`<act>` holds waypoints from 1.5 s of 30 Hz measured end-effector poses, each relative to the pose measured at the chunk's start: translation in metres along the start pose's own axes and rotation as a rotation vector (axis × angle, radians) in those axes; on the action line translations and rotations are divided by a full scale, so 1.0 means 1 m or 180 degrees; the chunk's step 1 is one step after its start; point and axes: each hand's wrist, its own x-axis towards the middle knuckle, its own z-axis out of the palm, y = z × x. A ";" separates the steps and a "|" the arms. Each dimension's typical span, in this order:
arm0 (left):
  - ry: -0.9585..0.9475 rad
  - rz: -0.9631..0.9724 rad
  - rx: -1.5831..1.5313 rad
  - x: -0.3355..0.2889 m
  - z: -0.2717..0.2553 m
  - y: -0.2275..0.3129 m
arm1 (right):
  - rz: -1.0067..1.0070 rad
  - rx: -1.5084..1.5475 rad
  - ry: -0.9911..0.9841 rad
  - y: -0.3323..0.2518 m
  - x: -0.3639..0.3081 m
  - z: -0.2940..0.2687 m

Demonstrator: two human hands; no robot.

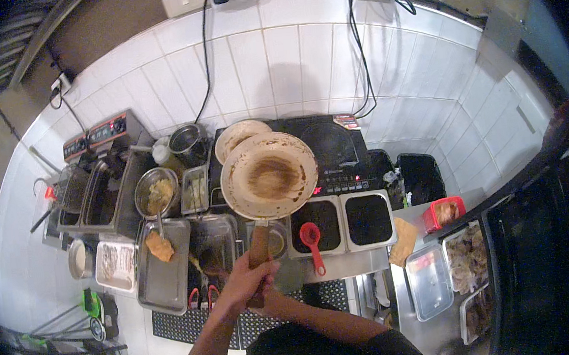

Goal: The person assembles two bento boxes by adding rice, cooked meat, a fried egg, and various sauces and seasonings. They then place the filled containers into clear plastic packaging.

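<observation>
Closest in, the left hand [243,282] wraps its fingers [260,271] tightly round the brown wooden handle [258,251] of a wide, round, pale frying pan [269,175] smeared with brown residue, holding it raised above the counter. The right hand [262,298] lies under the left at the handle's near end; how its fingers sit cannot be told. Just right of the handle, a small red plastic ladle [311,239] rests on a square steel well of dark sauce [316,225], with a second square dark well [368,219] beside it. To the left lies a flat steel tray [164,272] bearing a golden fried piece [160,246]. Farther right, a red-lidded rectangular plastic box [444,212] stands on the steel counter. Beyond the pan sit a black induction cooker [333,149] and a second pale round pan [240,137], and at the far left a steel twin-basin electric fryer [98,177].
</observation>
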 end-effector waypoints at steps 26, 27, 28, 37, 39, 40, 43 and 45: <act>-0.0410 -0.0143 -0.0527 0.149 0.192 -0.073 | 0.1808 -0.1242 0.1531 -0.121 -0.191 -0.188; -0.0378 -0.0152 -0.0520 0.146 0.192 -0.075 | 0.1903 -0.1243 0.1546 -0.124 -0.193 -0.185; -0.0473 -0.0161 -0.0579 0.148 0.191 -0.080 | 0.1798 -0.1259 0.1583 -0.122 -0.196 -0.182; -0.0932 -0.0477 -0.0507 0.141 0.173 -0.100 | 0.1606 -0.1556 0.1842 -0.099 -0.236 -0.155; -0.1049 -0.0549 -0.0285 0.119 0.164 -0.101 | 0.1394 -0.1674 0.1888 -0.098 -0.242 -0.143; -0.1243 -0.0594 -0.0358 0.105 0.157 -0.102 | 0.1413 -0.1670 0.1899 -0.097 -0.246 -0.137; -0.1657 -0.0716 -0.0627 0.062 0.132 -0.114 | 0.1408 -0.1721 0.1875 -0.093 -0.260 -0.111; -0.1716 -0.0751 -0.0878 0.034 0.112 -0.133 | 0.1313 -0.1852 0.1791 -0.093 -0.266 -0.089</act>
